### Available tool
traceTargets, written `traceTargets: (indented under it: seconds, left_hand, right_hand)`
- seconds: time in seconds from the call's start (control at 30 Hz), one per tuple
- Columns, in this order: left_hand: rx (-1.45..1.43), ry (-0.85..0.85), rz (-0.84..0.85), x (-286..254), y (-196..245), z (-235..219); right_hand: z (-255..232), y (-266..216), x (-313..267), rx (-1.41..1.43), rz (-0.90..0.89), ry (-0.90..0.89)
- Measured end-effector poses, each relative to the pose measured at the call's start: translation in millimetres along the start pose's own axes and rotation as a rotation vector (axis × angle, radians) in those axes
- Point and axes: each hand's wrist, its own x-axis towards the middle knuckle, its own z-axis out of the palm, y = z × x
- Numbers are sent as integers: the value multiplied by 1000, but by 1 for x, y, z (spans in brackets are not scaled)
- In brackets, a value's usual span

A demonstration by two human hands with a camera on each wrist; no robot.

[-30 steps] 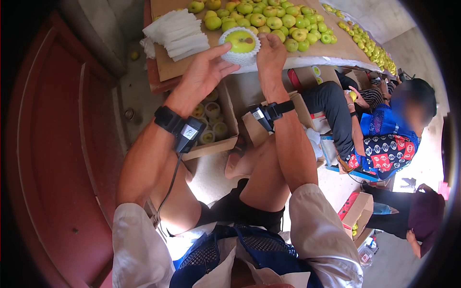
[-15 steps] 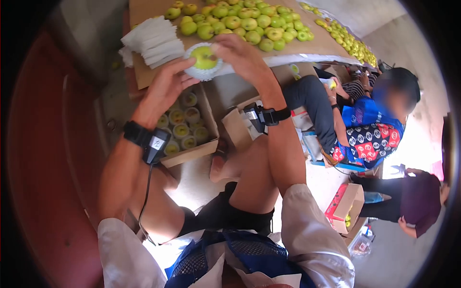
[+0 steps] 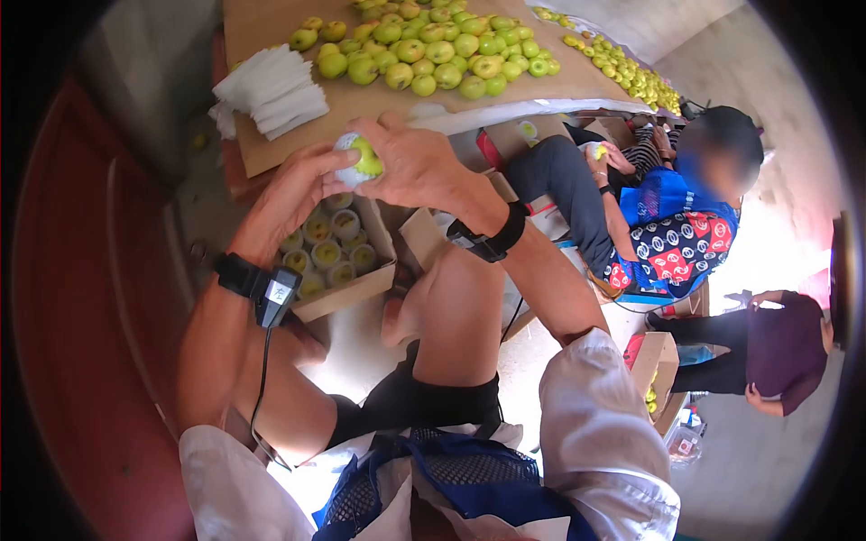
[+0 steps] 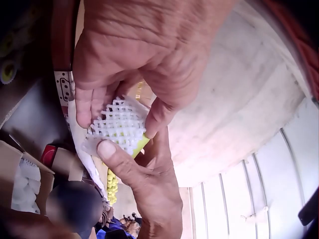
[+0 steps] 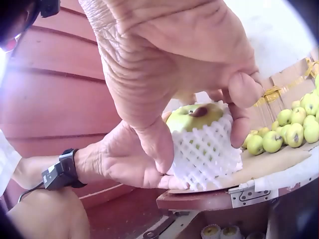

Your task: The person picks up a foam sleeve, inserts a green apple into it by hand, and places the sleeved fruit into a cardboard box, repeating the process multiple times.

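A yellow-green apple [image 3: 369, 159] sits in a white foam net [image 5: 207, 157], held up in front of the table's edge. Its top, with the stem and a brown patch, shows above the netting in the right wrist view. My left hand [image 3: 302, 187] grips the netted apple from the left, thumb and fingers about its side. From the right, my right hand [image 3: 419, 168] curls over the fruit with thumb and fingers on opposite sides. In the left wrist view the net [image 4: 119, 122] covers most of the apple, and the right thumb [image 4: 113, 153] presses on it.
Many loose apples [image 3: 437, 52] lie on the cardboard-covered table, beside a stack of flat white foam nets [image 3: 275, 86]. An open carton [image 3: 347, 298] of netted apples stands below. Another seated person [image 3: 672, 234] works at the right; someone stands farther off [image 3: 789, 352].
The right hand has turned over and closed round the apple, which now lies tilted between both hands. The head view has shifted, so the table and hands appear farther left.
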Motion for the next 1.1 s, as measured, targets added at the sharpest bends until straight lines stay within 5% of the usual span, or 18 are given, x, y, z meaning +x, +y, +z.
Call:
traceTargets:
  seconds: [0.1, 0.4, 0.5, 0.63, 0.73, 0.83, 0.97, 1.0, 1.1]
  left_hand:
    - [77, 10, -81, -19, 5, -11]
    - [369, 599, 261, -60, 22, -53]
    - [479, 664, 289, -51, 16, -61]
    - [692, 747, 331, -48, 18, -58]
    - [780, 791, 416, -50, 15, -63]
    - [884, 841, 454, -61, 23, -59]
    - [850, 884, 430, -77, 30, -50]
    - [830, 898, 430, -79, 29, -52]
    - [800, 882, 462, -77, 19, -71]
  right_hand:
    - [23, 8, 7, 14, -120, 107]
    - [51, -15, 21, -298, -144, -531]
    - [98, 26, 36, -391, -307, -556]
    - [145, 51, 62, -332, -281, -713]
    - [188, 76, 74, -259, -349, -666]
    - [202, 69, 99, -171, -214, -932]
    - [279, 108, 120, 32, -20, -644]
    - [284, 107, 138, 21, 160, -846]
    - [330, 136, 163, -81, 131, -607]
